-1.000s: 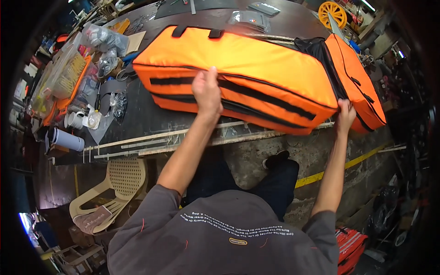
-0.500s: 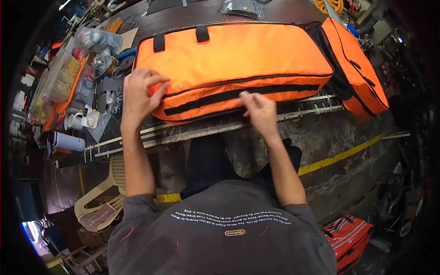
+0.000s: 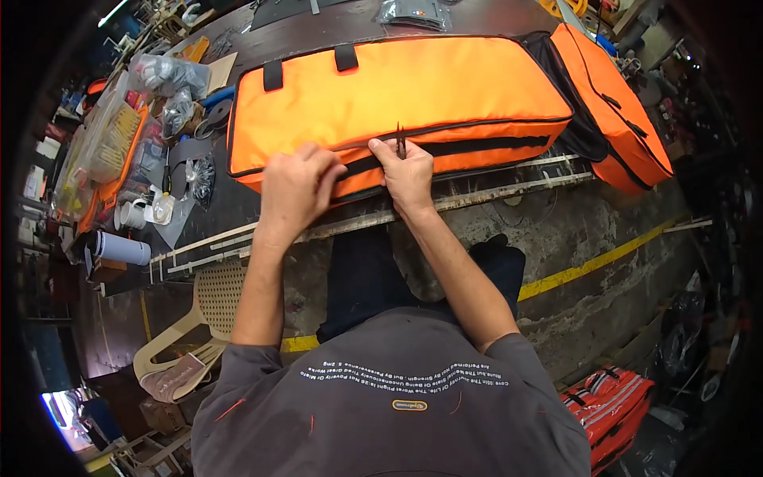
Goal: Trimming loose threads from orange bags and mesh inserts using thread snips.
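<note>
A long orange bag (image 3: pixel 413 83) with black piping lies on the table, its front side facing me. Along that side runs a black strip (image 3: pixel 485 146), and two short black loops (image 3: pixel 273 75) sit near the far left edge. My right hand (image 3: pixel 409 179) is closed around small dark thread snips (image 3: pixel 400 141), whose two slim points stick up past the fingers. Against the bag's front, my left hand (image 3: pixel 296 191) has its fingers pinched together by the strip's left part; whatever is between them is too small to make out.
At the right, an orange end section (image 3: pixel 612 111) joins the bag through black fabric. Plastic boxes (image 3: pixel 115 143), a white cylinder (image 3: pixel 121 248) and bagged parts crowd the left. A beige chair (image 3: pixel 218 298) stands below the table edge; a red bag (image 3: pixel 608 413) lies at lower right.
My left hand has moved right along the bag's front. My right hand has shifted left and slightly up, and the snips' points now show. The bag has shifted slightly in view.
</note>
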